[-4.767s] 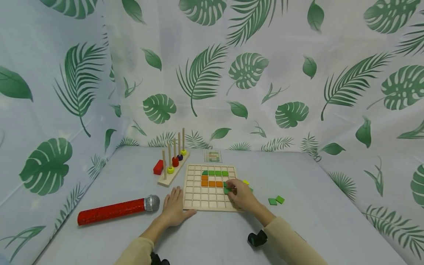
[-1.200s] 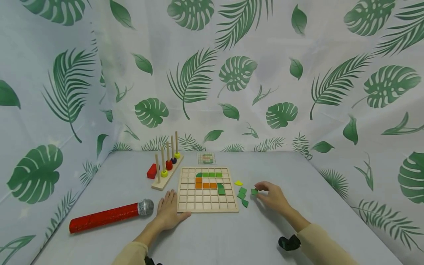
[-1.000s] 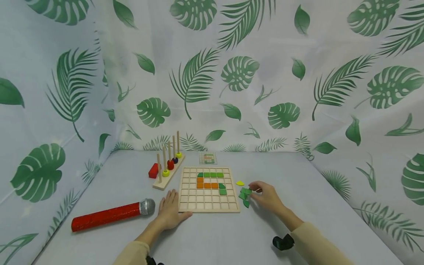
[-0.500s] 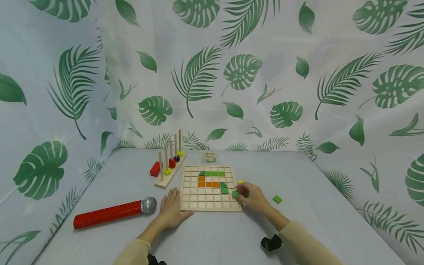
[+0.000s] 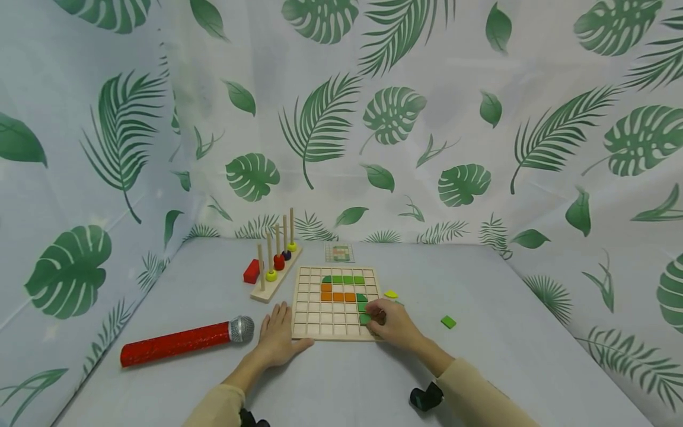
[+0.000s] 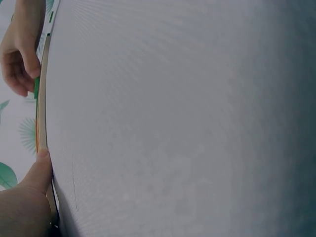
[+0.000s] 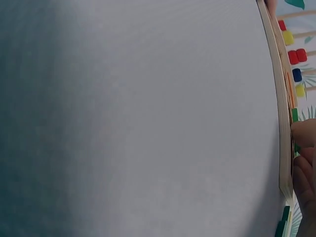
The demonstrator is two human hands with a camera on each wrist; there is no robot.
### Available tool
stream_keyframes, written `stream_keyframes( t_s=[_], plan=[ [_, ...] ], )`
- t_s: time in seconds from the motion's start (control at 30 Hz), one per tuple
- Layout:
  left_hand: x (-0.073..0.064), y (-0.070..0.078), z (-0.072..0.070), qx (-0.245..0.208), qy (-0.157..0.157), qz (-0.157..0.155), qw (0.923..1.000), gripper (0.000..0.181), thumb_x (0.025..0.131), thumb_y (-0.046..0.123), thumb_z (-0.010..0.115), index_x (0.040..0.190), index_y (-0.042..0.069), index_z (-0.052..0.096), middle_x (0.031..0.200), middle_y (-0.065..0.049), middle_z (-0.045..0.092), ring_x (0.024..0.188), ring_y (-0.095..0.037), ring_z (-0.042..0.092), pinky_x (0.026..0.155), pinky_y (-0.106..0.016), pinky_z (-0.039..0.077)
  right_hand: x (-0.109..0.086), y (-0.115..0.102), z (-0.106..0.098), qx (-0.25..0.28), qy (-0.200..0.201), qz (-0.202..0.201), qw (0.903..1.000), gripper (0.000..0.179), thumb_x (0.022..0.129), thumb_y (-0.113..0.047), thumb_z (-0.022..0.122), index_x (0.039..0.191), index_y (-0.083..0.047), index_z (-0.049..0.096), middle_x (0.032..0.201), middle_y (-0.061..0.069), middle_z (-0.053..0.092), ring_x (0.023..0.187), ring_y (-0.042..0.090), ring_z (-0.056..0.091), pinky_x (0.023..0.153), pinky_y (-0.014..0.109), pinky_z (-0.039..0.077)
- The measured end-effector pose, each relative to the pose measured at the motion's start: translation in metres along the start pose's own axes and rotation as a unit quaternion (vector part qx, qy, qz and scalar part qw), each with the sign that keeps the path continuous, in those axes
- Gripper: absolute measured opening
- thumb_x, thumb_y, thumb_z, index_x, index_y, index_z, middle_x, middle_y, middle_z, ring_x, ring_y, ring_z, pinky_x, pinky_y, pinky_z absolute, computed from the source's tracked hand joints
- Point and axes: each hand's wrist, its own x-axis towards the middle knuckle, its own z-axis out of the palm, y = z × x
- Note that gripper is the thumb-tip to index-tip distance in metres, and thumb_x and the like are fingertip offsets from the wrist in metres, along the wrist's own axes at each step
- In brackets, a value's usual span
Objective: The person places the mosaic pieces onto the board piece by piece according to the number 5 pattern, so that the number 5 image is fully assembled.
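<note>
A square wooden grid board (image 5: 320, 327) lies on the table with orange tiles (image 5: 338, 296) and green tiles (image 5: 347, 279) set in its cells. My right hand (image 5: 393, 325) is over the board's right side and pinches a green tile (image 5: 364, 319) just below the other green tiles of that column. In the left wrist view the green tile (image 6: 36, 88) shows between thumb and fingers, at the board's surface. My left hand (image 5: 277, 339) rests flat on the table at the board's left side, fingers straight, its thumb (image 6: 42, 160) touching the front edge.
Right of the board lie a yellow piece (image 5: 391, 293) and a loose green tile (image 5: 449, 322); the hand partly hides other green pieces. Behind stand a pattern card (image 5: 339, 252), a peg stand with beads (image 5: 274, 281) and a red block (image 5: 252, 271). A red microphone (image 5: 187, 343) lies left.
My right hand went from the board to the loose tiles on the right, then came back left carrying a green tile onto the right column. My left hand has stayed by the board.
</note>
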Motion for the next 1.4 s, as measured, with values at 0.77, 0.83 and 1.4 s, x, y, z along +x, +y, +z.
stream_keyframes(
  t_s=[0.77, 0.83, 1.4],
  plan=[
    [0.000, 0.001, -0.001, -0.001, -0.007, -0.001, 1.0000, 0.096, 0.085, 0.047, 0.066, 0.143, -0.014, 0.020, 0.150, -0.031, 0.016, 0.139, -0.043, 0.010, 0.111, -0.056, 0.006, 0.006, -0.005, -0.004, 0.002, 0.027, 0.043, 0.9987, 0.028, 0.081, 0.001, 0.069, 0.108, 0.001, 0.062, 0.087, 0.003, 0.062, 0.078, 0.011, 0.058, 0.069, 0.025, 0.052],
    [-0.001, 0.001, -0.001, 0.000, -0.008, -0.001, 1.0000, 0.096, 0.085, 0.048, 0.066, 0.143, -0.014, 0.020, 0.150, -0.031, 0.016, 0.139, -0.043, 0.010, 0.111, -0.056, 0.006, 0.007, -0.002, -0.009, 0.017, 0.038, 0.054, 0.9977, 0.025, 0.084, 0.001, 0.066, 0.109, 0.002, 0.062, 0.087, 0.004, 0.063, 0.079, 0.012, 0.060, 0.071, 0.027, 0.053],
    [0.003, -0.002, 0.002, 0.000, -0.011, -0.003, 0.9999, 0.096, 0.085, 0.047, 0.065, 0.144, -0.013, 0.019, 0.151, -0.030, 0.014, 0.140, -0.042, 0.007, 0.111, -0.055, 0.004, -0.007, 0.022, -0.036, -0.014, 0.042, 0.091, 0.9949, 0.022, 0.081, 0.005, 0.067, 0.103, 0.003, 0.064, 0.084, 0.003, 0.064, 0.078, 0.014, 0.060, 0.069, 0.027, 0.053]
  ],
)
